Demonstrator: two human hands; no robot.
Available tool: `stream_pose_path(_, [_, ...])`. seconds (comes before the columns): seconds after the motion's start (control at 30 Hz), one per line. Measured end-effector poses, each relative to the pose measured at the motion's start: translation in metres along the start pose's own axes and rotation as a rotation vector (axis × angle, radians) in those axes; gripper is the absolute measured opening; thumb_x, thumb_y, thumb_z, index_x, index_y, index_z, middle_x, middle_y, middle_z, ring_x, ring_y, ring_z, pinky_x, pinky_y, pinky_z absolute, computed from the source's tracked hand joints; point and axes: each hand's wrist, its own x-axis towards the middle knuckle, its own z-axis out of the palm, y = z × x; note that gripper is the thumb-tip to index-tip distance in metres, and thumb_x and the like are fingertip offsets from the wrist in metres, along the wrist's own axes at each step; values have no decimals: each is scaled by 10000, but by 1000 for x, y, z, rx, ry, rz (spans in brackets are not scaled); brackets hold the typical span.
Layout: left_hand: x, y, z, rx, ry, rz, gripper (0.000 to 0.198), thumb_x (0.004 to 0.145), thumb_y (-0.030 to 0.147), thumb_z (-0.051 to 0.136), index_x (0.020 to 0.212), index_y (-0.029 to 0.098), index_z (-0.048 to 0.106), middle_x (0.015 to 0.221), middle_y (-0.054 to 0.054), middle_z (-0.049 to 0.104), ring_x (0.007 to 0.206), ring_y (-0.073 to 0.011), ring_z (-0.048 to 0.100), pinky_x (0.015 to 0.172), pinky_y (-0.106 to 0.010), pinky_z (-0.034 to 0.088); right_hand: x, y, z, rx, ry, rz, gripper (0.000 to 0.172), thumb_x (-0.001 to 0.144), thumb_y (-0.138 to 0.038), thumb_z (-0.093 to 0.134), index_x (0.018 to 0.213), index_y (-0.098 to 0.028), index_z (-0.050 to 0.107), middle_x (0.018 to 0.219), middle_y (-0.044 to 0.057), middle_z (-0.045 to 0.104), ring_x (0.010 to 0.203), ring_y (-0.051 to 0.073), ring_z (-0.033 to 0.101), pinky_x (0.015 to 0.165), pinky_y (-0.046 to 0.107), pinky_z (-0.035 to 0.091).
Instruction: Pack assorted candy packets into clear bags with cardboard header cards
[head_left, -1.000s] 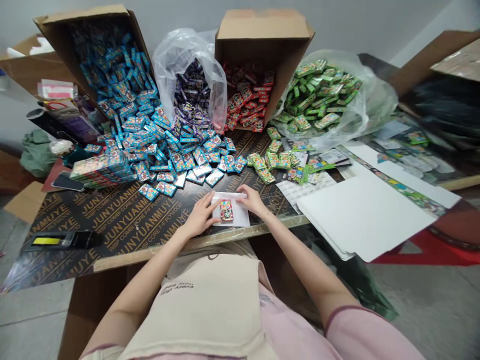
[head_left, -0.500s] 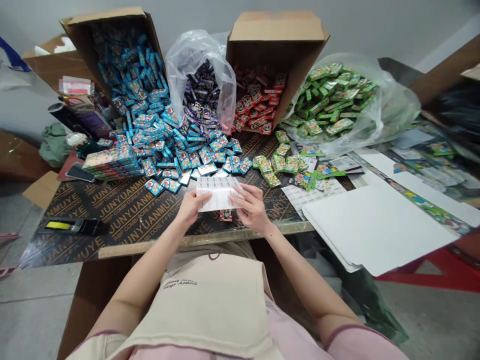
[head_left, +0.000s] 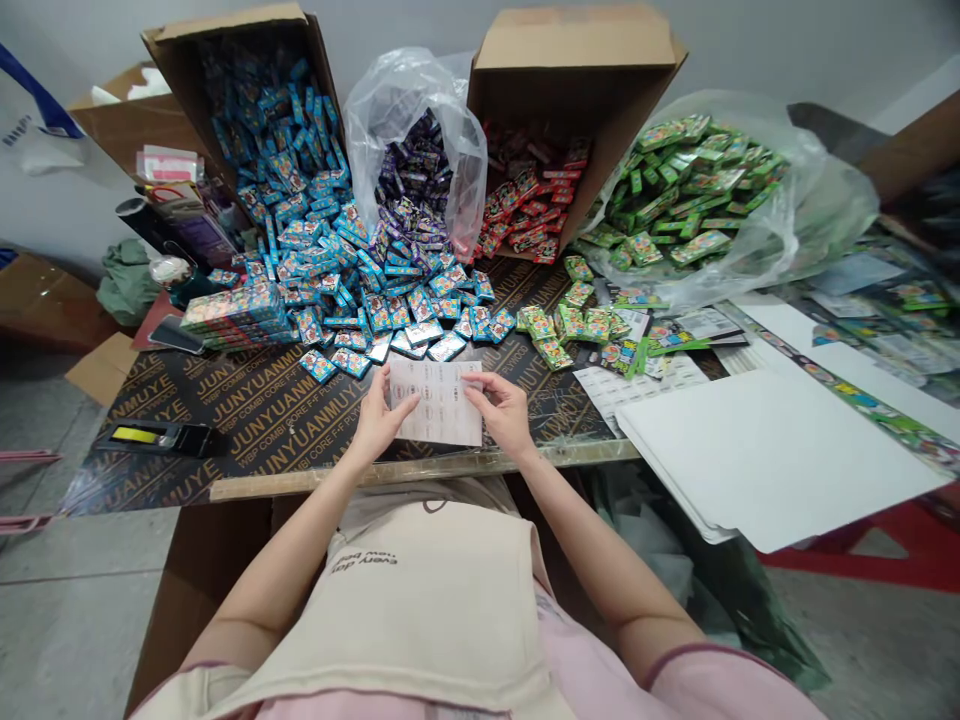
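Observation:
A white sheet of small printed labels [head_left: 436, 412] is held over the front of the dark table, its printed side facing up. My left hand [head_left: 380, 415] grips its left edge, thumb on top and fingers behind. At the sheet's right edge, my right hand [head_left: 504, 408] pinches it near the top corner between thumb and fingers. Just beyond the sheet lie blue printed packets [head_left: 409, 340], spread out in a loose heap. Green packets [head_left: 551, 350] lie past my right hand.
Behind stand a box of blue packets [head_left: 241, 28], a bag of purple packets [head_left: 367, 110], a box of red packets [head_left: 577, 40] and a bag of green packets [head_left: 814, 215]. White sheets [head_left: 772, 440] overhang at right. A tape dispenser [head_left: 157, 438] lies left, by stacked packets [head_left: 238, 315].
The label sheet, earlier folded or bent, now lies opened out flatter between my hands. It covers the small red packet that showed below it. The view has shifted slightly.

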Motion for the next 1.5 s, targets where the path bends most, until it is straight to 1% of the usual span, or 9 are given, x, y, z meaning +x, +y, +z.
stream_pose_path(0.2, [-11, 12, 2, -215, -148, -4, 1027, 647, 363, 795, 1478, 278, 197, 1048, -73, 697, 911, -223, 687, 811, -340, 542, 10, 8, 6, 263, 131, 203, 317, 673, -418, 757, 892, -196, 702, 742, 16, 686, 636, 151, 589, 617, 284, 491])
stream_pose_path(0.3, [-13, 13, 1, -208, -175, -43, 794, 599, 340, 822, 1323, 253, 508, 1015, -61, 709, 879, -222, 682, 769, -315, 541, 12, 10, 5, 328, 130, 258, 379, 675, -466, 753, 944, -207, 692, 760, 19, 703, 642, 158, 613, 609, 288, 509])
stream_pose_path(0.43, [-9, 10, -6, -150, -20, -56, 307, 600, 334, 812, 859, 186, 735, 857, -43, 726, 789, -198, 666, 729, -298, 529, 3, 3, 4, 315, -143, 271, 419, 669, -433, 782, 1034, -241, 707, 857, 6, 733, 745, 177, 659, 679, 302, 539])
stream_pose_path(0.6, [-5, 15, -11, -141, 19, -58, 287, 551, 325, 834, 784, 181, 748, 772, -33, 720, 696, -173, 647, 675, -293, 525, -3, -3, 5, 323, -220, 325, 347, 630, -354, 820, 942, -222, 746, 849, 1, 745, 755, 180, 681, 738, 326, 559])
stream_pose_path(0.83, [-4, 19, -14, -160, 16, -107, 319, 512, 356, 845, 753, 173, 743, 656, -14, 680, 562, -147, 590, 597, -290, 500, 0, -6, 5, 392, -199, 416, 508, 532, -311, 867, 1012, -217, 729, 829, 10, 751, 692, 180, 682, 713, 345, 571])
stream_pose_path(1.0, [-6, 24, -19, 206, 99, 102, 180, 678, 367, 759, 676, 191, 723, 586, 18, 604, 527, -111, 481, 554, -256, 393, -3, -17, 9, 29, -94, 228, 183, 683, -352, 761, 771, -192, 757, 735, 39, 720, 702, 198, 642, 690, 342, 518])
stream_pose_path(1.17, [-4, 31, -29, 402, 100, 250, 161, 716, 340, 736, 632, 204, 714, 647, 11, 539, 718, -151, 513, 698, -276, 398, -3, -31, 6, -262, 34, -29, 139, 692, -373, 764, 686, -235, 755, 894, 55, 679, 965, 234, 570, 891, 399, 450])
stream_pose_path(1.33, [0, 31, -37, 230, -37, 129, 176, 659, 335, 751, 590, 180, 705, 806, -28, 610, 825, -169, 560, 767, -287, 426, -5, -31, 4, -24, -173, 204, 279, 743, -445, 691, 719, -170, 731, 668, 24, 663, 646, 175, 588, 575, 276, 437])
stream_pose_path(1.5, [-2, 27, -41, -18, -192, -204, 268, 529, 348, 820, 624, 136, 686, 627, -13, 635, 583, -124, 539, 573, -240, 411, -9, -27, 5, -67, -146, 217, 303, 745, -442, 677, 672, -149, 703, 666, 27, 681, 651, 177, 616, 560, 250, 426])
